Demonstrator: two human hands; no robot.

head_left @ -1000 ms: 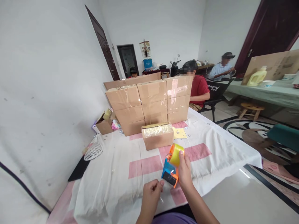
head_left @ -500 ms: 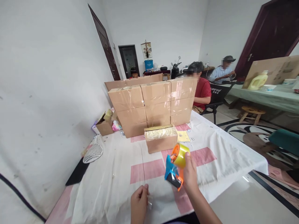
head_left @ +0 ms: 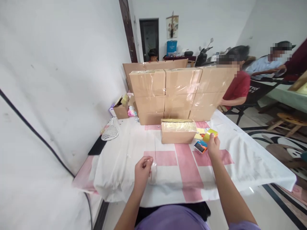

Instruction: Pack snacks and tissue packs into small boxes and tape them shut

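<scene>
The tape dispenser point(head_left: 205, 140) sits in my right hand point(head_left: 213, 147), out over the pink-and-white cloth of the table point(head_left: 251, 159), just right of the lone carton point(head_left: 178, 131) that stands in front of the stacked boxes point(head_left: 179, 92). My fingers are wrapped around its handle; the yellow roll points up and away from me, the orange-and-blue cutter end down and to the left, so its long axis slants toward the carton's near right corner. That carton lies forward and left of the dispenser, close beside it but not touching. My left hand point(head_left: 143, 166) is nearer my body, well apart from the dispenser, fingers pinched together on what looks like a strip of clear tape; the film is too faint for me to be sure. Of the two, the right is plainly the closer to the carton. Off to the far left, a white mesh cover point(head_left: 109, 133) rests by the wall, and a person in a red shirt point(head_left: 237, 88) sits behind the boxes.
</scene>
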